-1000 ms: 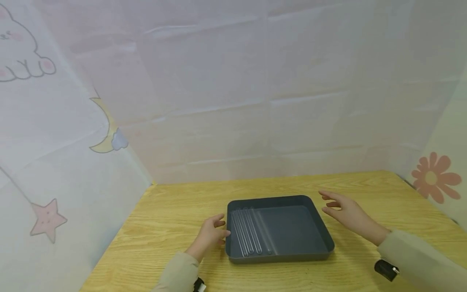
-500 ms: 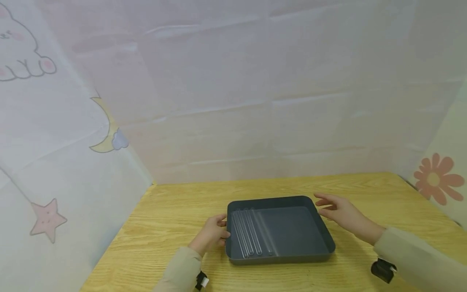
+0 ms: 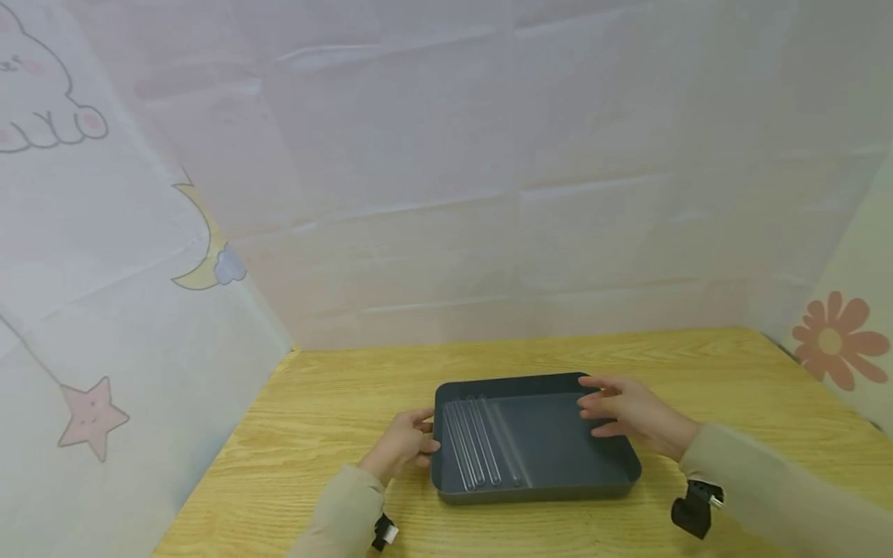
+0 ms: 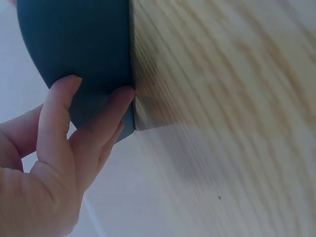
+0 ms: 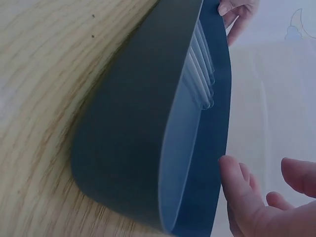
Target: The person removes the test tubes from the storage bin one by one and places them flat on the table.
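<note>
A dark grey rectangular tray (image 3: 540, 494) lies on the table, with several clear tubes (image 3: 477, 446) side by side in its left part. At the tray's left wall, my left hand (image 3: 403, 444) rests with loosely extended fingers; the left wrist view has its fingertips against the outer wall (image 4: 94, 49). My right hand (image 3: 636, 415) is over the tray's right side, fingers spread and holding nothing. In the right wrist view, that hand (image 5: 266, 210) is beside the rim, and whether a fingertip touches it I cannot tell. The tubes (image 5: 201, 74) appear there inside the tray.
The wooden table (image 3: 335, 403) extends around the tray. A pale hanging sheet (image 3: 488, 194) stands behind the table, with printed sheets at the left and right sides. A small dark device (image 3: 692, 510) hangs under the right wrist.
My right hand has moved left from beside the tray to over its right side. My left hand has stayed at the left wall, and the tubes lie as before.
</note>
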